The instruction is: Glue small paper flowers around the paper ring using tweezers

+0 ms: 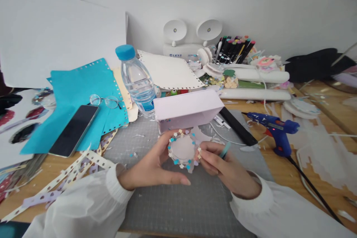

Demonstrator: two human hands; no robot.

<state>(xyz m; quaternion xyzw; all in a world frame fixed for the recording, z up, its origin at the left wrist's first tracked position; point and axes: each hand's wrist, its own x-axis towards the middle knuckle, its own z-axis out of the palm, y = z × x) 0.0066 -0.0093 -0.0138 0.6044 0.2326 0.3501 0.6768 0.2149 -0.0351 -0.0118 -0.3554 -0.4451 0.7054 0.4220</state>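
Observation:
A round white paper piece [182, 148] is trimmed around its rim with small blue, white and cream paper stars or flowers. My left hand [156, 167] supports it from the left, fingers behind it and the thumb stretched out below. At its right edge, the closed fingertips of my right hand [220, 165] touch the rim near some cream flowers. A thin teal-ended tool [225, 150] sticks up between the fingers of that hand; its other end is hidden. Behind the disc, an open white paper box [186, 108] lies on the grey cutting mat [181, 208].
A blue hot glue gun [276, 128] with a trailing cord stands at right. To the left are a water bottle [138, 81], a phone [74, 130], glasses [104, 101] on blue paper [80, 85] and punched strips [69, 174]. Markers [234, 50] stand at the back.

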